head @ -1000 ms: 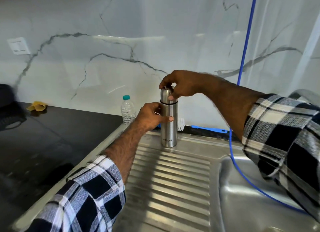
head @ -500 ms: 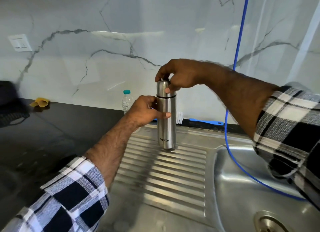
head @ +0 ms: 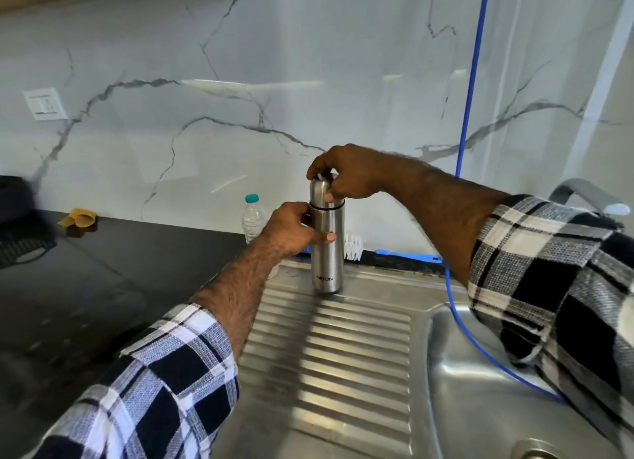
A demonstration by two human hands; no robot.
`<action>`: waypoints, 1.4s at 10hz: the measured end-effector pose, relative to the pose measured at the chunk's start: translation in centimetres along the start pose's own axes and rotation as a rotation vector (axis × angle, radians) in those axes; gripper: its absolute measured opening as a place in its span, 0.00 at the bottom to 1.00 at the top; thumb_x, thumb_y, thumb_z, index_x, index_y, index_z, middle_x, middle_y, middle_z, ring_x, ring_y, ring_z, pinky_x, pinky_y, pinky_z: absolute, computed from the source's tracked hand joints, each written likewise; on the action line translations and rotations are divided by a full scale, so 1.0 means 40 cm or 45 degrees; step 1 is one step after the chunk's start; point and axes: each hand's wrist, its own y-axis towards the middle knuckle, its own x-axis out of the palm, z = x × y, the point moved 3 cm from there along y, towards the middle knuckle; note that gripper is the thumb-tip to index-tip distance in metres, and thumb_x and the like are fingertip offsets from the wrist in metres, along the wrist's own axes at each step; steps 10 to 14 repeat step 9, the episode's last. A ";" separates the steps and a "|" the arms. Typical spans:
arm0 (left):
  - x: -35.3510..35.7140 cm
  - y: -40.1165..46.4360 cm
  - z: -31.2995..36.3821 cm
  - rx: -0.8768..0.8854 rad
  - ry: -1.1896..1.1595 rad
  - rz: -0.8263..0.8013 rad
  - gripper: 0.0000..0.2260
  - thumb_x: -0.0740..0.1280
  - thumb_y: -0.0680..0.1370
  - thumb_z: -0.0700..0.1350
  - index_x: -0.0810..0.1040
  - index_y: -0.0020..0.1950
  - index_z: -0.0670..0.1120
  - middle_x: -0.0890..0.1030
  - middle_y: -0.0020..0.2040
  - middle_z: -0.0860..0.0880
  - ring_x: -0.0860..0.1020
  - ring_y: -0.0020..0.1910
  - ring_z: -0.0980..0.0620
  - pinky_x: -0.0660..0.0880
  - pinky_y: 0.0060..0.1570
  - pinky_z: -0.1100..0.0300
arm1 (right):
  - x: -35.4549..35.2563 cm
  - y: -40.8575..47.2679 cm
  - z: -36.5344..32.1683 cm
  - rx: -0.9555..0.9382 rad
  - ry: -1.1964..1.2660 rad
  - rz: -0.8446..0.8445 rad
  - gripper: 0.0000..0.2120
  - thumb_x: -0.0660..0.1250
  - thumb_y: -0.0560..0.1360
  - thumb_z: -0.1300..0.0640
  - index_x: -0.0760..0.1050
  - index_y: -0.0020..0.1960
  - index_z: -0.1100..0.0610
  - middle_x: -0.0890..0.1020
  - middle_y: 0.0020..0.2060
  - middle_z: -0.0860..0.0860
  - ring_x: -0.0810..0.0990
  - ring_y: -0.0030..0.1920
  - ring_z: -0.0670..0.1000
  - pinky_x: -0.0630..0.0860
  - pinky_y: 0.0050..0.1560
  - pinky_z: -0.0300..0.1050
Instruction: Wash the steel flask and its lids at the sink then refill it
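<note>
Flask (head: 326, 253) upright at back edge of steel drainboard (head: 329, 349), base apparently resting on it, though contact is hard to confirm. My left hand (head: 291, 229) wraps the body just below the black ring, thumb across the front. My right hand (head: 346, 177) curls over the domed lid (head: 320, 193), fingers clamped round it. Lid seated on flask. Sink basin (head: 480, 390) to the right; plastic bottle (head: 253, 218) just behind my left hand.
</note>
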 end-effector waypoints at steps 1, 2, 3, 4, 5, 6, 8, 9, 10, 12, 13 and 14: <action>0.020 0.013 -0.016 -0.009 0.001 -0.010 0.22 0.86 0.67 0.50 0.84 0.57 0.47 0.86 0.51 0.52 0.84 0.52 0.52 0.82 0.55 0.52 | 0.021 0.015 0.021 0.019 0.006 -0.019 0.27 0.77 0.74 0.60 0.79 0.72 0.51 0.81 0.65 0.51 0.79 0.64 0.53 0.75 0.64 0.46; 0.031 0.016 -0.026 -0.009 -0.019 -0.003 0.22 0.85 0.68 0.50 0.84 0.58 0.47 0.86 0.52 0.52 0.83 0.52 0.53 0.78 0.51 0.56 | 0.039 0.017 0.034 0.013 0.022 0.006 0.27 0.76 0.75 0.61 0.78 0.73 0.51 0.81 0.66 0.51 0.79 0.65 0.54 0.75 0.65 0.46; 0.038 0.022 -0.034 -0.004 -0.022 0.000 0.23 0.85 0.69 0.50 0.84 0.59 0.46 0.86 0.54 0.52 0.83 0.55 0.50 0.80 0.57 0.52 | 0.051 0.016 0.042 0.000 -0.026 0.042 0.27 0.74 0.75 0.61 0.77 0.74 0.51 0.80 0.69 0.52 0.78 0.66 0.55 0.75 0.64 0.47; 0.046 0.025 -0.036 0.014 -0.007 0.011 0.24 0.84 0.70 0.51 0.83 0.61 0.46 0.85 0.55 0.52 0.82 0.57 0.49 0.80 0.62 0.48 | 0.052 0.018 0.045 -0.013 -0.057 0.056 0.27 0.73 0.76 0.61 0.76 0.75 0.52 0.79 0.70 0.52 0.77 0.67 0.55 0.74 0.63 0.46; 0.047 0.033 -0.035 0.019 0.023 0.021 0.25 0.84 0.70 0.53 0.83 0.62 0.46 0.85 0.56 0.52 0.82 0.57 0.48 0.79 0.63 0.48 | 0.050 0.021 0.046 0.003 -0.075 0.034 0.28 0.72 0.76 0.62 0.76 0.75 0.52 0.79 0.70 0.53 0.77 0.67 0.56 0.73 0.62 0.45; 0.046 0.039 -0.037 0.010 0.021 0.016 0.25 0.84 0.70 0.52 0.83 0.62 0.45 0.85 0.56 0.51 0.82 0.57 0.49 0.79 0.63 0.49 | 0.047 0.023 0.046 0.010 -0.066 0.030 0.28 0.73 0.76 0.62 0.76 0.75 0.52 0.79 0.70 0.53 0.77 0.68 0.55 0.72 0.62 0.45; 0.043 0.030 -0.044 0.004 0.072 -0.009 0.26 0.85 0.69 0.54 0.83 0.63 0.46 0.85 0.58 0.52 0.82 0.59 0.50 0.78 0.62 0.53 | 0.054 0.007 0.042 0.017 -0.082 0.027 0.29 0.71 0.79 0.59 0.72 0.79 0.50 0.78 0.72 0.53 0.76 0.69 0.56 0.70 0.61 0.42; 0.040 0.003 -0.049 -0.085 0.093 0.017 0.35 0.86 0.66 0.56 0.81 0.69 0.47 0.84 0.62 0.50 0.82 0.60 0.48 0.79 0.65 0.49 | 0.063 -0.022 0.039 0.036 -0.056 0.142 0.31 0.74 0.78 0.54 0.71 0.79 0.52 0.77 0.71 0.57 0.76 0.70 0.58 0.71 0.65 0.45; 0.040 0.003 -0.049 -0.085 0.093 0.017 0.35 0.86 0.66 0.56 0.81 0.69 0.47 0.84 0.62 0.50 0.82 0.60 0.48 0.79 0.65 0.49 | 0.063 -0.022 0.039 0.036 -0.056 0.142 0.31 0.74 0.78 0.54 0.71 0.79 0.52 0.77 0.71 0.57 0.76 0.70 0.58 0.71 0.65 0.45; 0.040 0.003 -0.049 -0.085 0.093 0.017 0.35 0.86 0.66 0.56 0.81 0.69 0.47 0.84 0.62 0.50 0.82 0.60 0.48 0.79 0.65 0.49 | 0.063 -0.022 0.039 0.036 -0.056 0.142 0.31 0.74 0.78 0.54 0.71 0.79 0.52 0.77 0.71 0.57 0.76 0.70 0.58 0.71 0.65 0.45; 0.040 0.003 -0.049 -0.085 0.093 0.017 0.35 0.86 0.66 0.56 0.81 0.69 0.47 0.84 0.62 0.50 0.82 0.60 0.48 0.79 0.65 0.49 | 0.063 -0.022 0.039 0.036 -0.056 0.142 0.31 0.74 0.78 0.54 0.71 0.79 0.52 0.77 0.71 0.57 0.76 0.70 0.58 0.71 0.65 0.45; 0.040 0.003 -0.049 -0.085 0.093 0.017 0.35 0.86 0.66 0.56 0.81 0.69 0.47 0.84 0.62 0.50 0.82 0.60 0.48 0.79 0.65 0.49 | 0.063 -0.022 0.039 0.036 -0.056 0.142 0.31 0.74 0.78 0.54 0.71 0.79 0.52 0.77 0.71 0.57 0.76 0.70 0.58 0.71 0.65 0.45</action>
